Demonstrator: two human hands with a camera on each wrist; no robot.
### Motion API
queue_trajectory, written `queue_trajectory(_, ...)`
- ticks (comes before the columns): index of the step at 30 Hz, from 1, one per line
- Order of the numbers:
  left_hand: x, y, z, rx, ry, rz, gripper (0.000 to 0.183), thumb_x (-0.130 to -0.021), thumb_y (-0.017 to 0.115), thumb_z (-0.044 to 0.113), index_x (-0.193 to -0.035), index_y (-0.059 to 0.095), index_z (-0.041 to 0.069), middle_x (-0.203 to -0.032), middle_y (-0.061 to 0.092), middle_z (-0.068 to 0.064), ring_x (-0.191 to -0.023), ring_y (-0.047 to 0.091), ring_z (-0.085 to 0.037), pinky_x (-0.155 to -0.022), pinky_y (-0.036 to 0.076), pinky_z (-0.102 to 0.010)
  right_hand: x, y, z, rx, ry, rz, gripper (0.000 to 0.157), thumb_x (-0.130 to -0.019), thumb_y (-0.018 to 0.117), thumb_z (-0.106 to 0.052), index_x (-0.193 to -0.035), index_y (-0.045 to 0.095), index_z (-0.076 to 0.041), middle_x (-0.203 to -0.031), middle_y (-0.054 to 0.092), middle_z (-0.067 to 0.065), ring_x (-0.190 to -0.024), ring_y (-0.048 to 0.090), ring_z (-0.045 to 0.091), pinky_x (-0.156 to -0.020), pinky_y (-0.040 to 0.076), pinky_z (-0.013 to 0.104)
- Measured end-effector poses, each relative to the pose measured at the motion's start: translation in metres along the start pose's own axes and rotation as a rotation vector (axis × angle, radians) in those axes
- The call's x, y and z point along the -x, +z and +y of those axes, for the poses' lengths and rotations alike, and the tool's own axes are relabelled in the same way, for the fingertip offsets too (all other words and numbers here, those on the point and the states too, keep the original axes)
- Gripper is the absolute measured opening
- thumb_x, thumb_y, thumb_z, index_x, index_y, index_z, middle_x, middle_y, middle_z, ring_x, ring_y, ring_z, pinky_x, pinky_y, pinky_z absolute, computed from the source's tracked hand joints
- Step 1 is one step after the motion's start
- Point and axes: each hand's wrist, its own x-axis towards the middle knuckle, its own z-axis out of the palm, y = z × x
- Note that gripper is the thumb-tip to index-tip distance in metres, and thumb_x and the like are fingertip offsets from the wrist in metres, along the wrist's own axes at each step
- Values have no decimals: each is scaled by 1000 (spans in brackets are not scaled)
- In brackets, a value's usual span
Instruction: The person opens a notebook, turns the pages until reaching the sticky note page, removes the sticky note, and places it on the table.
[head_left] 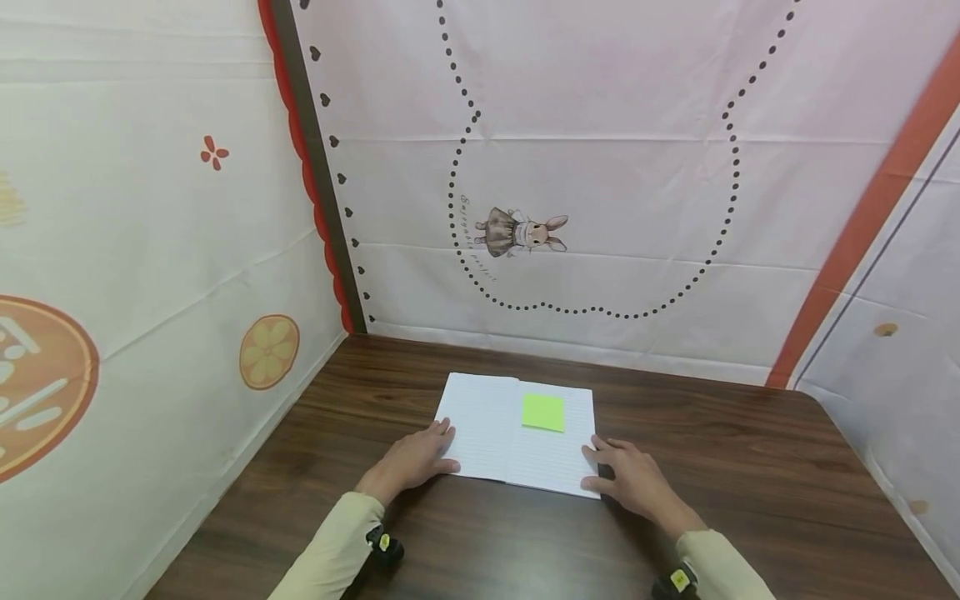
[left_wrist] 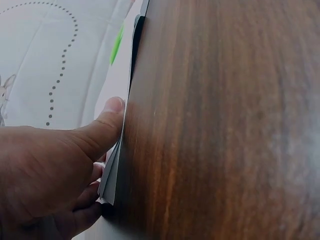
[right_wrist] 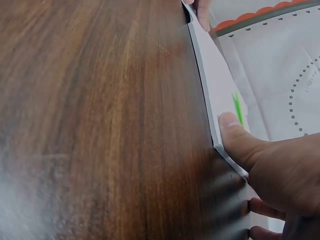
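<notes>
An open notebook (head_left: 480, 429) with lined pages lies on the table, a bright green sticky-note pad (head_left: 543, 412) on its right-hand page. My left hand (head_left: 414, 458) holds the notebook's left edge; in the left wrist view the thumb (left_wrist: 114, 106) lies on the page and the other fingers are at the slightly raised, fanned edge. At the right edge, my right hand (head_left: 633, 477) holds the notebook with its thumb (right_wrist: 231, 122) on the page near the lower corner. Its other fingers are beside the edge, their tips partly hidden.
The dark wood-grain table (head_left: 750, 467) extends around the notebook on all sides. Behind it hangs a white printed cloth (head_left: 637, 208) with a rabbit figure, and another printed cloth (head_left: 165, 250) borders the left side. Dark devices are strapped on both wrists.
</notes>
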Motion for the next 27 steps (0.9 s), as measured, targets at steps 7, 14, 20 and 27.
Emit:
queue_trajectory(7, 2, 1, 0, 30, -20, -2, 69, -97, 67, 39, -149, 48, -2, -160, 38, -20, -149, 35, -38, -117, 35, -55, 0, -7, 2, 55, -103, -45, 62, -90, 75, -45, -137, 65, -5, -149, 54, 20, -133, 53, 46, -105, 42, 66)
queue_trajectory(14, 0, 0, 0, 22, -22, -6, 70, -97, 68, 39, -149, 49, -2, -160, 38, -21, -149, 36, -37, -118, 35, -54, -27, -34, 1, 221, -218, -98, 42, -92, 77, -34, -123, 72, -5, -118, 73, 13, -102, 70, 28, -92, 57, 49)
queue_trajectory(20, 0, -2, 0, 38, -41, -21, 69, -97, 68, 38, -150, 47, -1, -161, 36, -20, -150, 34, -37, -119, 32, -54, -67, -38, -16, 237, -256, 17, 45, -91, 77, -40, -122, 74, -6, -116, 75, 8, -105, 71, 27, -92, 57, 48)
queue_trajectory(27, 1, -1, 1, 68, -39, -5, 70, -96, 69, 37, -150, 48, -2, -161, 37, -20, -150, 33, -37, -119, 32, -54, -99, -10, -28, 186, -296, 60, 60, -78, 84, -49, -119, 75, -7, -110, 77, 5, -101, 72, 24, -92, 57, 45)
